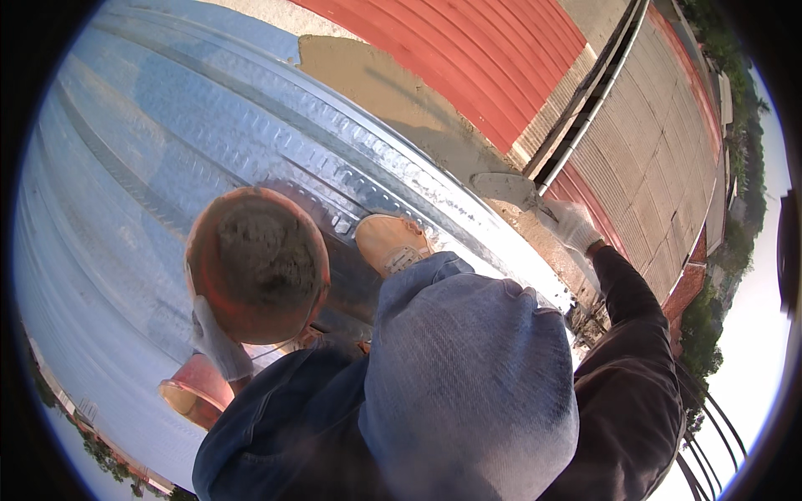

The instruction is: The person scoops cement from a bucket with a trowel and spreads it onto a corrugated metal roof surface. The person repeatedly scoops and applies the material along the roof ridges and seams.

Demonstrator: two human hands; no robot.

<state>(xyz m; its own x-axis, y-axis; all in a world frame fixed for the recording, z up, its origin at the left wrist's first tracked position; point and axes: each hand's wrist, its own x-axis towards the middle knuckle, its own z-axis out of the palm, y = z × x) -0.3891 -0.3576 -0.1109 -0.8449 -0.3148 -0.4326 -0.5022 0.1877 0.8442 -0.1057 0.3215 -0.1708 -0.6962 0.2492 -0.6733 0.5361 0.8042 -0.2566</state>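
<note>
My left hand [217, 341], in a pale work glove, grips the near-left side of a round orange-red bucket [219, 302]. Grey wet mortar [269, 250] lies inside the bucket and smears its inner wall. Out to the right, my gloved right hand [573, 225] is closed around the handle of a mortar-coated trowel [504, 187]. The trowel's blade points left, over the top of a narrow wall ledge. Smooth wet mortar [376, 83] covers the ledge beyond the blade, while the nearer part of the ledge [561, 260] looks rough.
Ribbed metal roofing [125, 167] spreads under my tan shoe [393, 240] and the bucket. Another reddish bucket [200, 386] sits at lower left. Past the ledge are red roof sheets [476, 58], a long gutter [595, 108] and grey corrugated roofing [652, 159]. Cables [710, 426] hang at lower right.
</note>
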